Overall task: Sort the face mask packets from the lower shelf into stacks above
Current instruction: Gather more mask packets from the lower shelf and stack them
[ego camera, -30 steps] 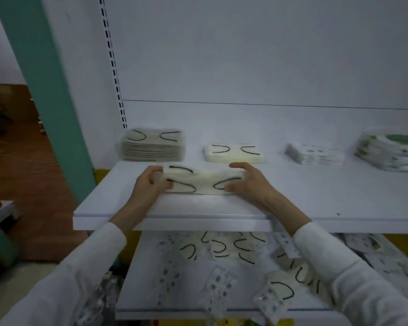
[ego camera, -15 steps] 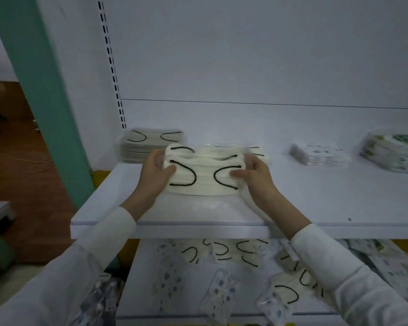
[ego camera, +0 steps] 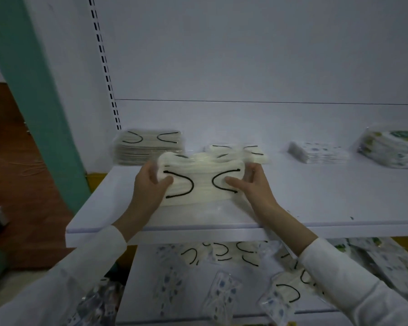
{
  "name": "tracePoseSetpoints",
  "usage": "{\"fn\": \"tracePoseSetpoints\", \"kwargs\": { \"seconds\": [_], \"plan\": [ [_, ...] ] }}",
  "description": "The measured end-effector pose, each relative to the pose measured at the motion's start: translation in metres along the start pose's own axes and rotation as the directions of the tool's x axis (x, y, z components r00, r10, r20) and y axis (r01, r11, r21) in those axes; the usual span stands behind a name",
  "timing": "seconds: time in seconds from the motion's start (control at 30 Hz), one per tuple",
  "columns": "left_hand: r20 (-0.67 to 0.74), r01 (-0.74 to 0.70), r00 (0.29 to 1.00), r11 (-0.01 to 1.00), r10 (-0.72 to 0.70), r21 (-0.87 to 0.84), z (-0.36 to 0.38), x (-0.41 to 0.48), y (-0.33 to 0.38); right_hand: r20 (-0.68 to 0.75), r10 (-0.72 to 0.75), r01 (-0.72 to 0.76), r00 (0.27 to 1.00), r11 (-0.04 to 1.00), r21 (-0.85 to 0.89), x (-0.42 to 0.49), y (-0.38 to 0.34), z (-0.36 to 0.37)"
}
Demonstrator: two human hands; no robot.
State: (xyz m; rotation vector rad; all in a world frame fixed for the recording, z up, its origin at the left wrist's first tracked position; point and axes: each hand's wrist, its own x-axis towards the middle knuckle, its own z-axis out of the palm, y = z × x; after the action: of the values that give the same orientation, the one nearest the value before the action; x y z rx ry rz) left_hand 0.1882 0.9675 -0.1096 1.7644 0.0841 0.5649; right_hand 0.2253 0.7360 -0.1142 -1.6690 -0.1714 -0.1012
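Nearest, on the lower shelf (ego camera: pixel 141 290), loose packets are scattered: dotted ones (ego camera: pixel 224 292) toward the front edge, cream ones w/ black loops (ego camera: pixel 222 251) further back, partly hidden under the shelf above. White sleeves are seen at both bottom corners.

Above, near the front edge of the upper shelf (ego camera: pixel 327 196), left of its middle, a bundle of cream mask packets (ego camera: pixel 201 182) is gripped from both sides. The left hand (ego camera: pixel 149 184) is curled round its left end, thumb on the front face. The right hand (ego camera: pixel 252 184) is clamped on the right end, thumb across the black loop. The bundle is tilted up, face toward the camera. Whether its lower edge touches the shelf can't be told.

Along the back edge, four stacks are lined up, left to right:
- a grey stack (ego camera: pixel 149 147) by the back-left corner
- a low cream stack (ego camera: pixel 252 151) just behind the bundle
- a dotted stack (ego camera: pixel 318 152)
- a green-print stack (ego camera: pixel 391 149) at the right

A slotted upright (ego camera: pixel 105 67) and a green pillar (ego camera: pixel 33 90) are seen at far left.
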Motion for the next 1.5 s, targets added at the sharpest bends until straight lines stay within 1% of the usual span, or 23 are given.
{"fn": "tracePoseSetpoints", "kwargs": {
  "seconds": [0.07, 0.13, 0.2, 0.27, 0.33, 0.4, 0.47, 0.53, 0.57, 0.6, 0.67, 0.73, 0.83, 0.9, 0.93, 1.0, 1.07, 1.13, 1.2, 1.3, 1.4, 1.47, 1.5],
  "plan": [
    [0.045, -0.071, 0.997, 0.995, 0.068, 0.069, -0.005, -0.005, -0.006, 0.028, -0.051, 0.055, 0.998, 0.979, -0.197, -0.007, 0.007, -0.007],
    [0.125, -0.053, 0.991, 0.996, 0.043, 0.072, -0.012, -0.008, -0.015, 0.056, -0.069, 0.084, 0.996, 0.941, -0.329, -0.012, 0.011, -0.013],
    [0.193, 0.030, 0.980, 0.999, -0.037, 0.040, -0.019, -0.008, -0.019, 0.065, -0.078, 0.096, 0.995, 0.928, -0.359, -0.011, 0.007, -0.015],
    [0.213, 0.049, 0.975, 0.998, -0.055, 0.032, -0.020, -0.001, -0.017, 0.090, -0.095, 0.120, 0.991, 0.938, -0.326, -0.009, 0.000, -0.010],
    [0.133, 0.081, 0.988, 0.996, -0.083, 0.024, -0.015, 0.004, -0.013, 0.082, -0.079, 0.100, 0.994, 0.945, -0.311, -0.006, -0.004, -0.002],
    [0.059, 0.159, 0.985, 0.987, -0.160, 0.034, -0.010, 0.005, -0.012, 0.057, -0.009, 0.028, 0.998, 0.938, -0.346, -0.004, -0.003, 0.002],
    [0.103, 0.219, 0.971, 0.976, -0.218, 0.002, -0.010, 0.005, -0.017, 0.044, 0.038, -0.019, 0.998, 0.931, -0.364, -0.004, 0.001, 0.001],
    [0.169, 0.231, 0.961, 0.971, -0.217, -0.065, -0.014, 0.004, -0.017, 0.054, 0.037, -0.016, 0.998, 0.934, -0.356, -0.005, 0.002, 0.000],
    [0.190, 0.216, 0.960, 0.975, -0.205, -0.043, -0.015, 0.005, -0.020, 0.063, 0.035, -0.011, 0.997, 0.935, -0.354, -0.005, 0.003, 0.000],
    [0.199, 0.178, 0.963, 0.984, -0.180, 0.030, -0.015, 0.005, -0.021, 0.069, 0.036, -0.009, 0.997, 0.935, -0.356, -0.004, 0.003, -0.001],
    [0.174, 0.036, 0.981, 0.968, -0.081, 0.247, -0.015, 0.005, -0.023, 0.080, 0.035, -0.004, 0.996, 0.932, -0.362, -0.005, 0.004, -0.003],
    [0.180, -0.105, 0.983, 0.930, 0.043, 0.352, -0.012, 0.006, -0.021, 0.087, 0.017, 0.019, 0.996, 0.916, -0.401, -0.007, 0.004, -0.008],
    [0.230, -0.224, 0.963, 0.889, 0.139, 0.400, 0.002, 0.019, -0.015, 0.071, -0.044, 0.073, 0.997, 0.873, -0.482, -0.003, 0.003, -0.025],
    [0.251, -0.269, 0.951, 0.879, 0.179, 0.393, 0.020, 0.035, -0.005, 0.033, -0.081, 0.087, 0.996, 0.863, -0.498, 0.009, -0.001, -0.042],
    [0.254, -0.266, 0.950, 0.893, 0.180, 0.362, 0.030, 0.044, 0.001, 0.015, -0.093, 0.088, 0.996, 0.862, -0.499, 0.019, -0.005, -0.052],
    [0.255, -0.223, 0.956, 0.921, 0.144, 0.318, 0.055, 0.064, 0.014, -0.029, -0.085, 0.061, 0.996, 0.877, -0.477, 0.045, -0.017, -0.070],
    [0.230, -0.133, 0.971, 0.948, 0.066, 0.289, 0.082, 0.085, 0.026, -0.084, -0.040, 0.001, 0.996, 0.905, -0.425, 0.077, -0.027, -0.086],
    [0.185, -0.034, 0.983, 0.962, -0.017, 0.272, 0.106, 0.108, 0.032, -0.139, -0.004, -0.051, 0.990, 0.920, -0.390, 0.111, -0.031, -0.097],
    [0.124, 0.046, 0.989, 0.953, -0.086, 0.300, 0.124, 0.129, 0.030, -0.176, 0.045, -0.107, 0.983, 0.924, -0.366, 0.142, -0.031, -0.104],
    [0.088, 0.119, 0.982, 0.909, -0.167, 0.400, 0.140, 0.151, 0.017, -0.157, 0.185, -0.228, 0.970, 0.915, -0.332, 0.176, -0.020, -0.108],
    [0.055, 0.193, 0.971, 0.893, -0.235, 0.406, 0.147, 0.163, 0.004, -0.136, 0.299, -0.328, 0.945, 0.886, -0.329, 0.193, -0.006, -0.108],
    [0.045, 0.212, 0.966, 0.882, -0.254, 0.420, 0.151, 0.165, 0.001, -0.126, 0.310, -0.334, 0.942, 0.896, -0.292, 0.201, 0.002, -0.108],
    [0.038, 0.210, 0.967, 0.872, -0.253, 0.443, 0.153, 0.167, -0.001, -0.128, 0.291, -0.317, 0.948, 0.903, -0.289, 0.205, 0.006, -0.108]
  ]
}}
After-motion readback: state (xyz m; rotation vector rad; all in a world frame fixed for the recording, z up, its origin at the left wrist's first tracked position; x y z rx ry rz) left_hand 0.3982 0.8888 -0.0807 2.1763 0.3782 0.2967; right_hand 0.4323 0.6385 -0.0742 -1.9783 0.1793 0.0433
